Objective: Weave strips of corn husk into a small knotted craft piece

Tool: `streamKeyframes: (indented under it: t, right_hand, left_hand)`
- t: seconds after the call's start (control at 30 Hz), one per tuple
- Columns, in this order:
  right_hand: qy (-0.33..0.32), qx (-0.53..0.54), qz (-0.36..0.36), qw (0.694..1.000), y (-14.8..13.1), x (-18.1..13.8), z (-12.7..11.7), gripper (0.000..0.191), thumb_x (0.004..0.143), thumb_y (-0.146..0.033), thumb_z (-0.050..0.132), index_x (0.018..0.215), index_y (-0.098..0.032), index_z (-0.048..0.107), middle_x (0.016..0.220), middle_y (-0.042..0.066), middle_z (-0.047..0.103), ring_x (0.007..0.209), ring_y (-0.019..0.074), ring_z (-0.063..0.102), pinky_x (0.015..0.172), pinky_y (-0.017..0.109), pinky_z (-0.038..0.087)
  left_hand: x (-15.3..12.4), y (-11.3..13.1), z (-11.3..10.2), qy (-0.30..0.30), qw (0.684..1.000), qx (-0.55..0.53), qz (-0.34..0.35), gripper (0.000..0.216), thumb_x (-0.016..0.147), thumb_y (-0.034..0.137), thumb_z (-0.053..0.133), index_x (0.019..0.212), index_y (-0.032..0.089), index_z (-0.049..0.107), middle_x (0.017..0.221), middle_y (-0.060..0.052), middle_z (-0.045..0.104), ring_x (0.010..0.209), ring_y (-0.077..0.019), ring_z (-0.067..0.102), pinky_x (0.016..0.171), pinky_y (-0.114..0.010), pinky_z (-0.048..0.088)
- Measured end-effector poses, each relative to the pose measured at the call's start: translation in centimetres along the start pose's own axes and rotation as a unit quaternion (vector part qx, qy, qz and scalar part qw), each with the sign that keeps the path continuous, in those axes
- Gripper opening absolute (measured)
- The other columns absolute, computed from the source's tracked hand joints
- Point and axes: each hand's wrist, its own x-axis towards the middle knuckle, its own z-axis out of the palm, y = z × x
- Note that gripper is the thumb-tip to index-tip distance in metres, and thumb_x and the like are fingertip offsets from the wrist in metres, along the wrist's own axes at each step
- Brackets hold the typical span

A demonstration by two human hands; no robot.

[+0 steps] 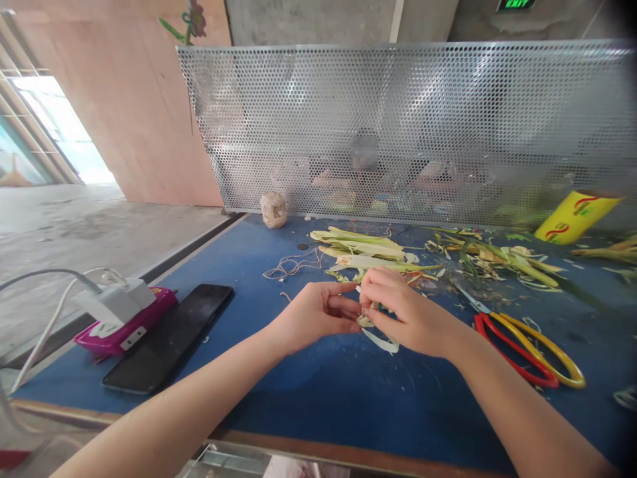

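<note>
Over the blue table, my left hand (318, 311) and my right hand (411, 312) meet at the fingertips. Between them is a small pale husk piece (381, 341), with a whitish strip curling below the fingers. Both hands are closed around it in a pinch; the fingers hide most of it. Just beyond my hands lies a pile of green and pale husk leaves (363, 245). To the right rest scissors (517, 338) with one red and one yellow handle, blades pointing toward the leaves.
Thin twine (293, 264) lies left of the leaves. A black phone (172, 338) and a magenta power strip (127, 325) with plugs sit at left. A whitish roll (273, 210), a yellow tube (574, 216) and plant scraps (517, 262) lie before the perforated metal screen (308, 119).
</note>
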Motion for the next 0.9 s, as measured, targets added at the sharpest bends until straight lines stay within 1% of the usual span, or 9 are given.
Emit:
streamKeyframes:
  t: [0.1,0.3,0.47,0.6,0.63,0.73,0.77,0.83,0.9]
  right_hand:
    - [0.005,0.024,0.008,1.000,0.1,0.0,0.0,0.014,0.079,-0.008,0.043,0.071,-0.019,0.041,0.080,0.001,0.045,0.082,0.0151,0.042,0.076,0.030,0.036]
    - [0.002,0.012,0.011,1.000,0.0,0.1,0.2,0.010,0.081,-0.014,0.046,0.073,-0.020,0.043,0.085,0.002,0.047,0.087,0.0171,0.044,0.081,0.034,0.036]
    - [0.029,-0.002,0.000,1.000,-0.2,0.1,0.3,0.009,0.079,-0.016,0.050,0.077,-0.021,0.044,0.092,0.003,0.049,0.093,0.0184,0.045,0.084,0.035,0.035]
    - [0.057,-0.021,-0.001,0.998,-0.1,0.2,0.6,0.008,0.079,-0.018,0.051,0.081,-0.022,0.044,0.095,0.004,0.050,0.097,0.0190,0.046,0.087,0.037,0.035]
    - [0.068,-0.019,0.002,0.998,0.0,0.2,0.7,0.011,0.079,-0.020,0.053,0.086,-0.022,0.044,0.099,0.005,0.050,0.101,0.0200,0.044,0.088,0.038,0.035]
    - [0.130,-0.013,0.037,0.991,0.4,0.2,0.7,0.035,0.077,-0.033,0.057,0.105,-0.022,0.039,0.113,0.010,0.043,0.109,0.0238,0.039,0.088,0.039,0.036]
    - [0.153,-0.008,0.061,0.986,0.6,0.2,0.7,0.041,0.076,-0.038,0.057,0.108,-0.021,0.038,0.111,0.011,0.044,0.105,0.0238,0.042,0.085,0.039,0.038]
    - [0.167,0.026,0.119,0.978,0.8,0.1,0.4,0.039,0.078,-0.045,0.053,0.105,-0.021,0.039,0.093,0.007,0.051,0.085,0.0198,0.051,0.074,0.035,0.043]
    - [0.127,0.064,0.172,0.975,0.9,0.0,0.2,0.033,0.079,-0.050,0.049,0.093,-0.021,0.043,0.071,0.001,0.051,0.062,0.0149,0.050,0.060,0.030,0.042]
  left_hand:
    - [0.0,0.0,0.0,-0.004,1.000,0.009,0.014,0.063,0.055,-0.003,0.068,0.115,0.011,0.053,0.079,-0.004,0.071,0.071,-0.0113,0.062,0.068,-0.023,0.047]
    - [-0.1,-0.3,-0.1,0.005,1.000,-0.006,0.030,0.065,0.055,-0.002,0.069,0.116,0.012,0.053,0.078,-0.003,0.071,0.070,-0.0119,0.062,0.071,-0.025,0.047]
    - [0.0,-0.3,-0.2,-0.008,0.999,-0.002,0.035,0.068,0.054,-0.001,0.070,0.118,0.012,0.051,0.082,-0.005,0.071,0.074,-0.0141,0.063,0.071,-0.026,0.046]
    - [0.0,-0.1,-0.1,0.011,0.999,0.001,0.040,0.072,0.053,0.001,0.071,0.121,0.012,0.049,0.081,-0.005,0.070,0.074,-0.0144,0.063,0.070,-0.026,0.046]
    - [-0.1,-0.1,-0.1,0.021,0.999,-0.002,0.041,0.072,0.054,0.002,0.071,0.121,0.011,0.048,0.079,-0.004,0.070,0.072,-0.0137,0.063,0.070,-0.026,0.046]
    - [-0.2,0.2,-0.1,0.050,0.998,-0.016,0.038,0.073,0.057,0.003,0.070,0.125,0.011,0.043,0.076,-0.002,0.069,0.069,-0.0117,0.062,0.072,-0.027,0.045]
    - [-0.2,0.3,-0.1,0.057,0.998,-0.019,0.035,0.075,0.057,0.002,0.070,0.126,0.010,0.041,0.076,-0.002,0.070,0.068,-0.0115,0.062,0.072,-0.027,0.046]
    - [-0.1,0.5,-0.2,0.070,0.997,-0.026,0.028,0.080,0.055,0.001,0.071,0.128,0.010,0.038,0.077,-0.002,0.070,0.069,-0.0117,0.063,0.074,-0.028,0.046]
    - [0.0,0.6,-0.2,0.088,0.996,-0.025,0.024,0.081,0.054,0.001,0.071,0.128,0.008,0.037,0.078,-0.004,0.070,0.069,-0.0120,0.063,0.075,-0.029,0.046]
